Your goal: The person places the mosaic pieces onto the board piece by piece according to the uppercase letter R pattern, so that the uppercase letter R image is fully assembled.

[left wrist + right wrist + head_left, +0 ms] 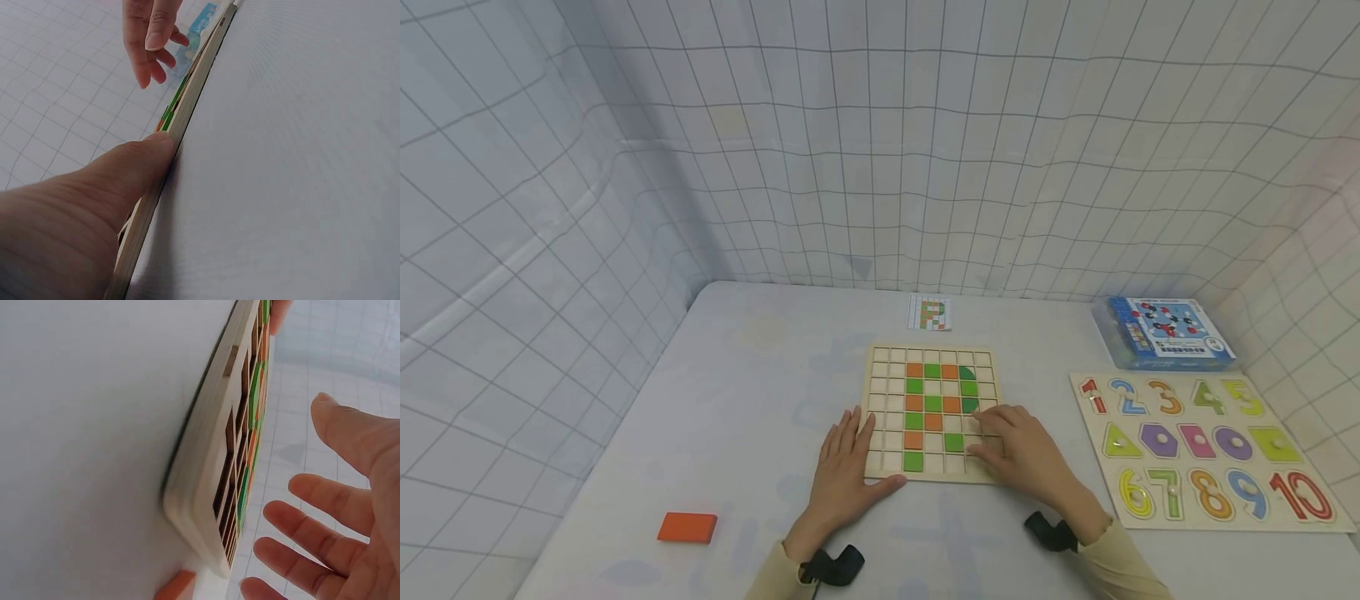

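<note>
A wooden grid board [880, 375] lies in front of me, with green and orange square tiles [932, 403] set in its cells. Two dark green rounded tiles [967, 372] sit at the right of the pattern. My left hand [846, 479] rests at the board's near left corner, fingers straight along the left side and thumb [147, 153] on the near edge. Over the board's right side is my right hand [1026, 454], fingers loosely bent and thumb apart. The right wrist view shows nothing between its fingers [312, 531].
A small card [930, 312] with a similar coloured pattern lies behind the board. At right are a number and shape puzzle board [1157, 446] and a blue box [1176, 329]. An orange block [687, 527] lies at front left. The right wrist view has an orange piece [177, 586] near the grid board's corner.
</note>
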`<control>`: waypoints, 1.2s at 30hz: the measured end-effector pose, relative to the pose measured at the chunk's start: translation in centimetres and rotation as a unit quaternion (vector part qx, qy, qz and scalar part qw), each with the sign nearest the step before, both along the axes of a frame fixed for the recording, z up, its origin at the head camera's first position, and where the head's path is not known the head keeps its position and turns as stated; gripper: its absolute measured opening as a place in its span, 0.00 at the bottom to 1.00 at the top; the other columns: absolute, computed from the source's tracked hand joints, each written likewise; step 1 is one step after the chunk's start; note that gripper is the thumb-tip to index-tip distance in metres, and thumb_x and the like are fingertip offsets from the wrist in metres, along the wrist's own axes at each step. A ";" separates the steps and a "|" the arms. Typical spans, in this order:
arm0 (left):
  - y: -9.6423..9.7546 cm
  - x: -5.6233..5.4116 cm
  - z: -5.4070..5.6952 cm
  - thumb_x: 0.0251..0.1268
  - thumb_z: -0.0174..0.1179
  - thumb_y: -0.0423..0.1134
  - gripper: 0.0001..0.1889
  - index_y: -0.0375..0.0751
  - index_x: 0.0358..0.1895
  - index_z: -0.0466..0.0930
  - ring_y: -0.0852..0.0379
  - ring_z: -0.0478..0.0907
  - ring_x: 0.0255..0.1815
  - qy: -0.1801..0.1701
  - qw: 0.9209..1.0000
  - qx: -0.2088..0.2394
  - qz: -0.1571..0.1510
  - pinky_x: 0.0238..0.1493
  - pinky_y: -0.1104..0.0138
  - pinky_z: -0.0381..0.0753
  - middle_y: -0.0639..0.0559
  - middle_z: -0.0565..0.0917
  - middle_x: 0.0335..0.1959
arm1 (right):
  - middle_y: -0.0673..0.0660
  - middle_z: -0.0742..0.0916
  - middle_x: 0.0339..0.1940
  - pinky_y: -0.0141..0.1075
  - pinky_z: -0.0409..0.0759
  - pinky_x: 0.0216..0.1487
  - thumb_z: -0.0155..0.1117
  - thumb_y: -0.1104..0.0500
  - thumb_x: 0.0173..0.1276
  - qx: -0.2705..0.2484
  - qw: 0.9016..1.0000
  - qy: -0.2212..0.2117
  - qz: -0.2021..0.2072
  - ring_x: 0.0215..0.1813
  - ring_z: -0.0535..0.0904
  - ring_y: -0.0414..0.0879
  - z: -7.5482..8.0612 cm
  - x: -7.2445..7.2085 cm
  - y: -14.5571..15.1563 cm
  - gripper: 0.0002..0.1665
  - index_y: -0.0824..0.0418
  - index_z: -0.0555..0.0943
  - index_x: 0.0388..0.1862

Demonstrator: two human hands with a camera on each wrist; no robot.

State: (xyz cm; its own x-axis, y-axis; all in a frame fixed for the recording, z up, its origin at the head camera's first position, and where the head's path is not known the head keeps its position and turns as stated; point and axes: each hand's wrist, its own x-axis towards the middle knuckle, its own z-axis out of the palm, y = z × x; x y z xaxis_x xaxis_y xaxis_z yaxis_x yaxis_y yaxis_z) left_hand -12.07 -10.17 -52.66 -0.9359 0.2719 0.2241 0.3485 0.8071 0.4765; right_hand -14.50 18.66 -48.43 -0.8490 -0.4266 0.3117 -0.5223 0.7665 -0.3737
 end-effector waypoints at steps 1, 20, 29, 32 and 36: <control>0.0 0.0 0.0 0.53 0.61 0.66 0.51 0.37 0.73 0.55 0.45 0.43 0.75 0.000 1.000 0.000 0.000 0.70 0.52 0.43 0.38 0.52 0.74 | 0.54 0.82 0.49 0.46 0.75 0.50 0.72 0.48 0.58 -0.004 1.000 0.003 -0.004 0.51 0.76 0.50 0.0 0.1 0.2 0.30 0.62 0.80 0.57; 0.0 0.0 0.2 0.53 0.61 0.66 0.51 0.37 0.73 0.54 0.45 0.42 0.75 -0.007 1.000 -0.001 0.001 0.71 0.53 0.42 0.38 0.52 0.74 | 0.59 0.82 0.54 0.53 0.73 0.52 0.76 0.45 0.51 0.019 0.995 -0.025 -0.094 0.54 0.75 0.56 -0.6 1.9 4.1 0.38 0.63 0.79 0.58; 0.0 0.0 0.1 0.53 0.61 0.66 0.51 0.37 0.73 0.55 0.46 0.42 0.75 -0.007 1.000 0.000 0.002 0.71 0.53 0.41 0.38 0.52 0.74 | 0.57 0.85 0.45 0.49 0.76 0.46 0.78 0.49 0.47 0.046 0.995 -0.018 -0.091 0.47 0.78 0.54 -0.3 2.3 4.8 0.32 0.61 0.83 0.51; 0.0 0.0 0.1 0.53 0.61 0.66 0.51 0.37 0.73 0.55 0.46 0.42 0.75 -0.008 1.000 -0.001 0.003 0.71 0.53 0.41 0.38 0.51 0.74 | 0.55 0.84 0.43 0.48 0.77 0.43 0.78 0.50 0.48 0.054 0.995 -0.016 -0.083 0.45 0.78 0.52 -0.3 2.4 5.0 0.29 0.58 0.84 0.50; 0.0 0.0 0.1 0.52 0.61 0.66 0.51 0.37 0.73 0.54 0.46 0.42 0.75 -0.008 1.000 -0.001 0.003 0.71 0.53 0.41 0.38 0.51 0.74 | 0.53 0.84 0.42 0.46 0.76 0.41 0.77 0.50 0.50 0.066 0.995 -0.023 -0.072 0.43 0.77 0.51 -0.2 2.4 5.3 0.24 0.55 0.86 0.47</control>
